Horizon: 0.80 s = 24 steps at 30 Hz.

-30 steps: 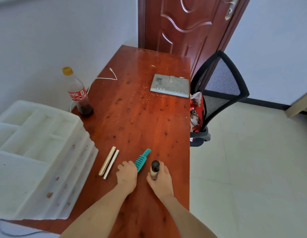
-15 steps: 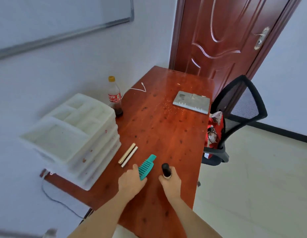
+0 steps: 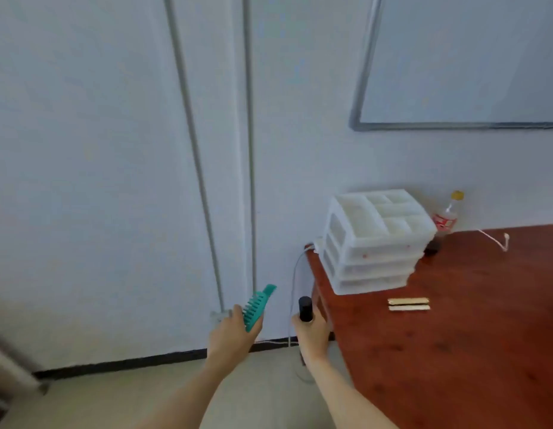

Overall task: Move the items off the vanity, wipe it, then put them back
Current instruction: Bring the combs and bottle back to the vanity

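Observation:
My left hand grips a teal comb, held in the air to the left of the red-brown wooden vanity. My right hand grips a small bottle with a black cap, just off the vanity's left edge. On the vanity lie two gold sticks side by side, in front of a white plastic drawer organiser. A cola bottle with a yellow cap stands behind the organiser by the wall.
A white cable end lies on the vanity at the back right, and another cable hangs down its left side. Two grey pipes run down the white wall. A whiteboard hangs upper right. Beige floor lies below my hands.
Both hands have lifted the comb and the bottle off the vanity and carried them left past its edge. My view has turned left toward the wall.

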{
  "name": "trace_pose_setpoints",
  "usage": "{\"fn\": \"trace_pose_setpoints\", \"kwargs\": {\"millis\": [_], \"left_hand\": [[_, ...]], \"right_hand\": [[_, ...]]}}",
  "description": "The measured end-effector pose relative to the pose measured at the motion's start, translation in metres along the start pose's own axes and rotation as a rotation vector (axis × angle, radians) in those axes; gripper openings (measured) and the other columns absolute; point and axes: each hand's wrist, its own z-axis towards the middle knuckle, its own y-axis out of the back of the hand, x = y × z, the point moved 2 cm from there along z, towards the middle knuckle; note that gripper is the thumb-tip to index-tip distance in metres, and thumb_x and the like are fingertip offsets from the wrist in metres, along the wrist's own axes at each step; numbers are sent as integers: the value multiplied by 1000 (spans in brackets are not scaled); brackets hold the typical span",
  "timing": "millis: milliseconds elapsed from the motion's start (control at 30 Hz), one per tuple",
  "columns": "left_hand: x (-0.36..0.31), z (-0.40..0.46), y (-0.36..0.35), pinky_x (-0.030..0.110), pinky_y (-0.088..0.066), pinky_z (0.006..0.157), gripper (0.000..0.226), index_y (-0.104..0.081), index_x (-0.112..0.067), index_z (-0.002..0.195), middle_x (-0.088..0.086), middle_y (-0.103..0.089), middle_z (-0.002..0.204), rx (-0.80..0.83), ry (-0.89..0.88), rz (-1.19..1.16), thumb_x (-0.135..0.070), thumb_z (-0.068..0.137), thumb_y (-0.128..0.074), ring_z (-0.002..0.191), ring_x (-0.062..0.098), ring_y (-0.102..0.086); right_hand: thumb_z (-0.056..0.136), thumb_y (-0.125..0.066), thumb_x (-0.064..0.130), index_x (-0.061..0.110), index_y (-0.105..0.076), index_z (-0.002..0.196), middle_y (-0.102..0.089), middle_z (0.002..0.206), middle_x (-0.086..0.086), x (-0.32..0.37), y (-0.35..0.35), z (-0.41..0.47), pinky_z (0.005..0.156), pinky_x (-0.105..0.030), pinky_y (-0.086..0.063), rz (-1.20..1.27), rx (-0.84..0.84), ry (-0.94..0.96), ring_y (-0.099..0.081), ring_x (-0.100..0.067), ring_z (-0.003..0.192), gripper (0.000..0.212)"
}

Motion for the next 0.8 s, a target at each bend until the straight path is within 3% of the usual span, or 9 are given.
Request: {"fn": "trace_pose_setpoints", "kwargs": {"millis": [133,267,333,433,500,567,633,700,800], "left_hand": [[110,-25,72,25,-39,48,40,-33,-19,100,3,-62,101,-161,245,0,-59,91,-34,72,18,-58],[211,-59,139,26,-46,50,45,-37,-18,108,1,-63,108,-323,470,-1,-60,91,-33,77,19,-64],[260,-79,167,24,-42,47,45,-38,-18,110,1,-63,109,-382,554,-4,-58,91,-35,75,17,-63],[332,-113,205,21,-33,43,42,-38,-17,106,1,-63,106,-468,670,-6,-56,91,-37,70,15,-57],[379,-137,224,30,-46,54,42,-37,-18,101,3,-64,103,-525,784,-4,-58,90,-37,79,22,-62],[422,-160,235,35,-54,64,48,-38,-17,111,3,-63,105,-570,882,-10,-61,89,-36,83,24,-64],[457,-182,244,31,-54,58,50,-36,-18,117,0,-62,107,-602,945,-19,-60,89,-36,81,20,-65],[485,-200,254,23,-44,46,49,-36,-18,118,0,-61,109,-608,1006,-12,-58,91,-36,83,19,-64],[524,-215,266,24,-40,47,51,-39,-17,116,0,-63,110,-627,1082,14,-61,90,-34,83,19,-64]], "right_hand": [[82,-56,2,9,-46,70,-46,60,0,58,-110,-51,48,-18,-34,63,310,69,-44,-18,61,17],[81,-58,6,12,-46,71,-46,63,-1,102,-222,-118,54,-24,-32,28,592,169,-40,-14,59,17],[80,-58,7,10,-48,72,-48,64,-2,119,-274,-155,56,-25,-34,18,702,200,-42,-15,60,14],[79,-59,7,5,-51,75,-51,66,-3,140,-346,-214,58,-27,-35,8,850,233,-46,-19,65,9],[81,-58,6,11,-48,69,-49,64,0,152,-384,-253,55,-23,-33,16,945,261,-44,-15,61,16],[84,-58,6,20,-42,65,-45,61,4,164,-415,-289,52,-19,-31,15,1024,298,-41,-9,58,29],[86,-60,6,22,-43,66,-47,63,5,171,-444,-321,53,-17,-32,11,1094,324,-45,-9,61,30],[85,-62,8,21,-49,71,-53,67,3,175,-472,-346,56,-20,-35,6,1141,333,-52,-16,68,23],[85,-62,11,18,-55,79,-57,73,1,180,-513,-376,58,-20,-37,-4,1246,361,-54,-16,71,11]]}}
